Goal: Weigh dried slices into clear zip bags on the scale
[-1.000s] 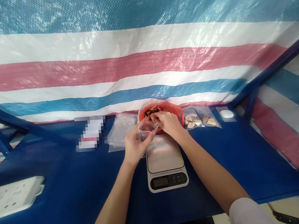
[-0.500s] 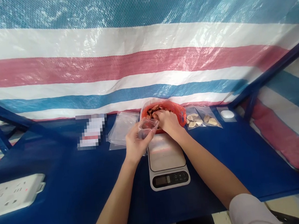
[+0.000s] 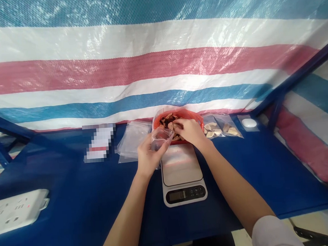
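Observation:
My left hand [image 3: 148, 156] holds a clear plastic bag [image 3: 159, 135] by its sides, with the mouth spread apart. Just right of that mouth, my right hand [image 3: 192, 132] pinches a dried brownish slice [image 3: 171, 126] between thumb and fingers. Both hands are over the near side of a red-orange basket [image 3: 199, 119], which contains many dried brown slices [image 3: 166, 120]. What the slices are, I cannot tell. In front of the basket, between my forearms, lies a white kitchen scale [image 3: 181, 166]; its display reading is too faint to make out.
Flat clear bags [image 3: 133, 138] lie left of the basket. To its right are two bags of pale slices [image 3: 213, 130] and a white round object [image 3: 249, 123] on a small clear bag. A power strip [image 3: 17, 212] sits at left on the blue table [image 3: 82, 203]. Striped sheeting [image 3: 149, 68] hangs behind.
My right hand has risen out of the slices and shifted slightly right, now with a slice showing in its fingers. My left hand still holds the bag in nearly the same place.

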`<state>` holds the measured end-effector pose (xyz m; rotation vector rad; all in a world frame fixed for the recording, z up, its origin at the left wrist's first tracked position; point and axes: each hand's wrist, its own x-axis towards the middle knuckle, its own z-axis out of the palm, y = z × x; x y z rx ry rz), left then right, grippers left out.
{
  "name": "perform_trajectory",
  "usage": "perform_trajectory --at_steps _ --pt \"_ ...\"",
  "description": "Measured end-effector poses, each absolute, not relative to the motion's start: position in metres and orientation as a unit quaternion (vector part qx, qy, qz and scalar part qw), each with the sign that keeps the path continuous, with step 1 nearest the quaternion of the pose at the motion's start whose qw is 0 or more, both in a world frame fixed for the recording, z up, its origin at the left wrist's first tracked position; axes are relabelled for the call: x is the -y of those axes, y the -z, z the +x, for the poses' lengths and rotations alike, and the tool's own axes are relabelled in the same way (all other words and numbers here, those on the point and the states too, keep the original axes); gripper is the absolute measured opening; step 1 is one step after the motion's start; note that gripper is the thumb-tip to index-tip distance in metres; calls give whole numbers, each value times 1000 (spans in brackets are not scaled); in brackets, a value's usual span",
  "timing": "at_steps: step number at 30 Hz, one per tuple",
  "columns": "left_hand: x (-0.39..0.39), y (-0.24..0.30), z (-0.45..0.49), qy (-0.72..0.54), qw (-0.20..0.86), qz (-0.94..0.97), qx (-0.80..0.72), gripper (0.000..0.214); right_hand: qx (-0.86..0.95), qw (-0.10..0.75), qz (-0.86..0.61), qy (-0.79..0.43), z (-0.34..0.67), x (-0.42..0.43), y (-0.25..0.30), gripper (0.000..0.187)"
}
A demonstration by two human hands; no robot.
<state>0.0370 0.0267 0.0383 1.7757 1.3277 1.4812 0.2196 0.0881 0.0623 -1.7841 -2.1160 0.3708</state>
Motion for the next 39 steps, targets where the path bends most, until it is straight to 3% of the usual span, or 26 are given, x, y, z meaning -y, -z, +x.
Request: perform_trajectory --at_steps 11,15,21,25,32,39 --pt "-26 -40 39 -541 244 649 -476 28 781 140 -602 -93 221 -85 -52 33" --pt "-27 -38 39 -536 252 645 -483 31 768 217 -585 -141 230 -90 -49 28" --pt "-29 -34 37 -521 284 646 -481 40 713 370 -508 -312 251 -94 -57 29" --pt "-31 -38 38 -517 269 657 -478 39 697 416 -459 -361 261 -88 -74 28" --pt "-38 -40 40 -483 237 716 -445 40 727 398 -387 -403 266 -72 -104 28" --pt "-33 -27 37 -490 215 724 -435 45 833 264 -391 -288 253 -54 -132 22"
